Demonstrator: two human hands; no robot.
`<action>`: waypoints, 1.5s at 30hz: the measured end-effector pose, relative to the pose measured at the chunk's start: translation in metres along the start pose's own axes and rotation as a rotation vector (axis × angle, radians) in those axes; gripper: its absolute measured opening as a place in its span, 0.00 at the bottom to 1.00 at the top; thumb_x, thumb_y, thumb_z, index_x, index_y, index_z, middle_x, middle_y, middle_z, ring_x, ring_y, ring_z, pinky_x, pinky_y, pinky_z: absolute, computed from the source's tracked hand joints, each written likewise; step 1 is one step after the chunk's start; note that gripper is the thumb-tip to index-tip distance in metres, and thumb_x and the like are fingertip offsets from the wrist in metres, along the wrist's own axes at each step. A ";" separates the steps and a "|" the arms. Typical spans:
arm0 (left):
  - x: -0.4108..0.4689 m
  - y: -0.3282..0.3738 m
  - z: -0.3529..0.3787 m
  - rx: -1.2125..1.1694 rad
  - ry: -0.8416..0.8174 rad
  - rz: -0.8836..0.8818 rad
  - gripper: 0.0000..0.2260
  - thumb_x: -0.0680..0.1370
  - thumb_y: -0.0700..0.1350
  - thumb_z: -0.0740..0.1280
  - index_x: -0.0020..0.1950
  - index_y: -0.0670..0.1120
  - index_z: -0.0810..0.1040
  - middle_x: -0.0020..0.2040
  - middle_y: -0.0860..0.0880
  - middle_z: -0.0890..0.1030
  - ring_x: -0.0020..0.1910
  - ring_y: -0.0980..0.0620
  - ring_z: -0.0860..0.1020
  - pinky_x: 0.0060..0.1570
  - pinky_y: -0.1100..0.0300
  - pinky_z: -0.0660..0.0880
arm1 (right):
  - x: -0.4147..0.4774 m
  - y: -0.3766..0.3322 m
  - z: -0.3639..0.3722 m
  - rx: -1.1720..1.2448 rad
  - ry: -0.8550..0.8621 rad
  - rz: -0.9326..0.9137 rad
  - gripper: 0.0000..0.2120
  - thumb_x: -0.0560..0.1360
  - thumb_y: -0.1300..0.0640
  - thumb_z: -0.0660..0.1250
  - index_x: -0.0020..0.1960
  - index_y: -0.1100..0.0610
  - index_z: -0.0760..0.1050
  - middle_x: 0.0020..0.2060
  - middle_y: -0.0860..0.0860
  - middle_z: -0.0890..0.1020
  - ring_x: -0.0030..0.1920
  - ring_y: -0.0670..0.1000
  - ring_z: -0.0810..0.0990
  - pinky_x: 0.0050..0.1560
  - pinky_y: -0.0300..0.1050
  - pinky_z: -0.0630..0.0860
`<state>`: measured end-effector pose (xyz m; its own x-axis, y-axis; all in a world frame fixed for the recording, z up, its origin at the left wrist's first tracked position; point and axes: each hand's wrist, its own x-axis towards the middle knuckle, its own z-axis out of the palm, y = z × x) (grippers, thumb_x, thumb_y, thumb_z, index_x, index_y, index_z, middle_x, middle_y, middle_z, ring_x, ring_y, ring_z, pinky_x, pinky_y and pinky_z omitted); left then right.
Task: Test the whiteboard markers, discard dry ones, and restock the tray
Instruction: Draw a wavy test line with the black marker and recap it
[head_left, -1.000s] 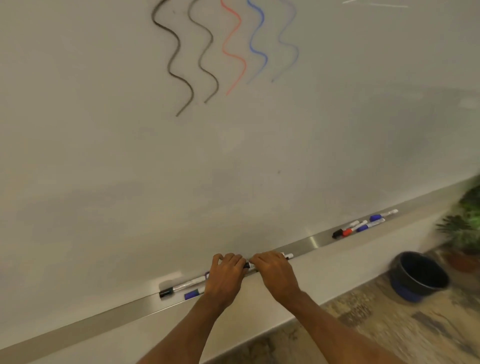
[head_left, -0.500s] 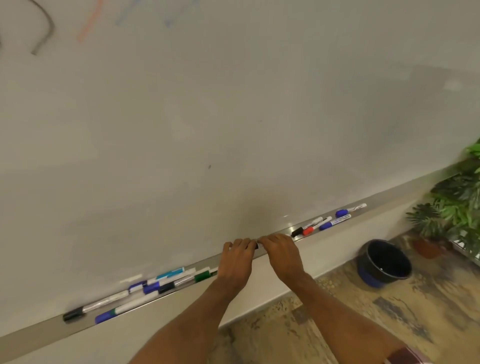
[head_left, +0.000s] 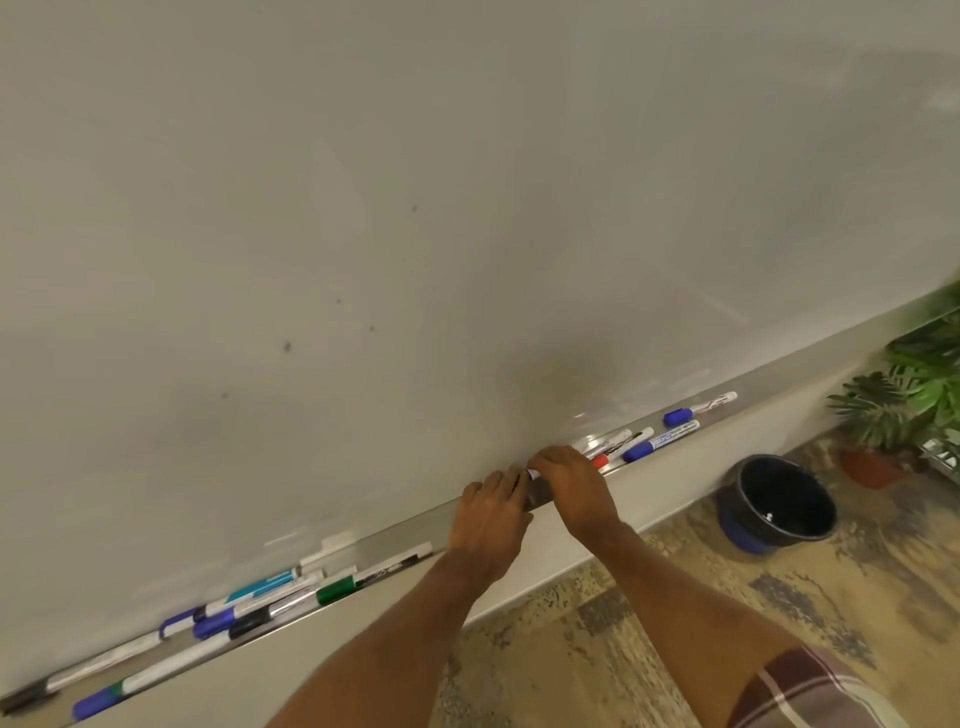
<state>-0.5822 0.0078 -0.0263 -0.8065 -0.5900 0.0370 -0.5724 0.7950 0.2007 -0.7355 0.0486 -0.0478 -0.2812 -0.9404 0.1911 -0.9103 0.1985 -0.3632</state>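
Left grip (head_left: 491, 512) and right grip (head_left: 569, 488) close together at tray (head_left: 402, 531) under whiteboard (head_left: 363, 208). Fingers of both curl round one marker (head_left: 533, 473); only white bit shows between them. Marker cluster (head_left: 260, 603) lies in tray well to left. Second cluster (head_left: 644, 440) lies just right of right grip. Black bin (head_left: 779, 493) on floor (head_left: 623, 649), near potted plant (head_left: 883, 415).

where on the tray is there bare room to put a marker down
Bare tray runs from the rightmost blue-capped marker toward the plant. Crowded: the left marker cluster and the markers just past the right hand.
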 end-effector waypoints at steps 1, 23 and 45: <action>0.002 0.000 0.002 0.008 -0.017 -0.004 0.24 0.82 0.50 0.60 0.77 0.46 0.60 0.75 0.46 0.64 0.73 0.45 0.64 0.70 0.50 0.60 | -0.001 0.002 0.001 0.027 0.011 -0.003 0.14 0.76 0.51 0.66 0.60 0.56 0.77 0.58 0.53 0.79 0.57 0.52 0.77 0.62 0.42 0.70; -0.081 -0.028 -0.022 0.028 -0.088 -0.265 0.25 0.83 0.57 0.44 0.78 0.49 0.56 0.78 0.49 0.58 0.77 0.49 0.56 0.74 0.51 0.49 | -0.065 -0.088 0.012 -0.219 0.156 -0.083 0.25 0.77 0.43 0.52 0.58 0.59 0.78 0.53 0.55 0.82 0.55 0.55 0.81 0.58 0.51 0.75; -0.302 -0.203 -0.074 0.143 -0.102 -0.438 0.29 0.81 0.60 0.34 0.80 0.51 0.48 0.80 0.51 0.51 0.78 0.50 0.48 0.75 0.48 0.40 | -0.109 -0.348 0.083 -0.186 0.012 -0.196 0.30 0.65 0.43 0.75 0.62 0.58 0.77 0.56 0.55 0.81 0.56 0.55 0.80 0.55 0.54 0.78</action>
<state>-0.2114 0.0146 -0.0058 -0.4905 -0.8633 -0.1189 -0.8711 0.4896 0.0388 -0.3632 0.0590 -0.0177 -0.0963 -0.9628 0.2524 -0.9876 0.0609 -0.1446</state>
